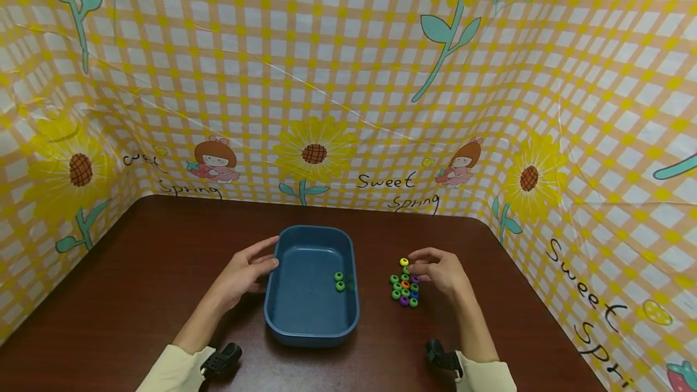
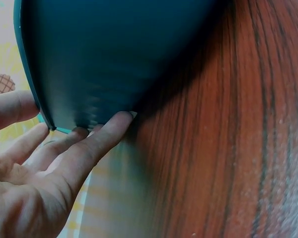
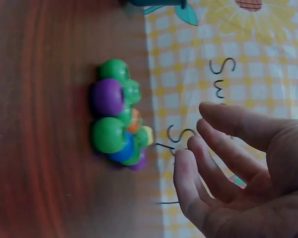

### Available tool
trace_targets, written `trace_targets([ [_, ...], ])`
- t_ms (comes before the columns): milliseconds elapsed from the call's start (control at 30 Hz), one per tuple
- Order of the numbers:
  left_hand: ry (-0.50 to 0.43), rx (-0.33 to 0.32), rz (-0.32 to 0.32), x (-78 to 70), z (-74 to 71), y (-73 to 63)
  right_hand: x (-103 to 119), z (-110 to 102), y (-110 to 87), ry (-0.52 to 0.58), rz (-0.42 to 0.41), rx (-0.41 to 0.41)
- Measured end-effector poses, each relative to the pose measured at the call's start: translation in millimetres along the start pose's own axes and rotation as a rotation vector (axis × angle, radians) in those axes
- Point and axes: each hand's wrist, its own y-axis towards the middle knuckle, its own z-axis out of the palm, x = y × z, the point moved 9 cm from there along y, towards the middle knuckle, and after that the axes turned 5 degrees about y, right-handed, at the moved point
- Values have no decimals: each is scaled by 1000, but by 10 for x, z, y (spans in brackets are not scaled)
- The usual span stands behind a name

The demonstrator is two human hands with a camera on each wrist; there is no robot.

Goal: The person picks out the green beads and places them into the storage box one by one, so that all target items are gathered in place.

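Note:
My left hand (image 1: 242,274) is at the left side of a blue plastic tray (image 1: 311,336), its thumb at the rim. In the left wrist view, the fingers (image 2: 79,153) lie fairly straight against the outer wall. Two green beads (image 1: 340,286) lie inside the tray near its right wall. To the right of the tray, several beads sit in a tight cluster, mostly green (image 1: 396,295), with purple (image 1: 404,301), blue (image 1: 415,294), orange (image 1: 405,285) and yellow (image 1: 404,262) ones. My right hand (image 1: 443,271) hovers over the cluster's right edge, fingers loosely bent, nothing between them.
A dark brown wooden table (image 1: 163,271) bears everything. Checked cloth (image 1: 348,77) with sunflowers hangs at the back and along both sides. Each wrist wears a black strap (image 1: 220,360), below a cream sleeve (image 1: 176,371).

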Motion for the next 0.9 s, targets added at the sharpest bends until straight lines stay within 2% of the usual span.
trace_targets([
  [233,-12,5,-1,4,3,0,-196,8,77,-8,37,-70],
  [367,-17,9,-2,4,5,2,-255,4,96,-77,44,-85],
  [467,-11,8,1,-2,5,0,-277,19,103,-115,44,-66],
  [900,-17,6,-4,4,-4,6,-289,112,100,-118,42,-18],
])
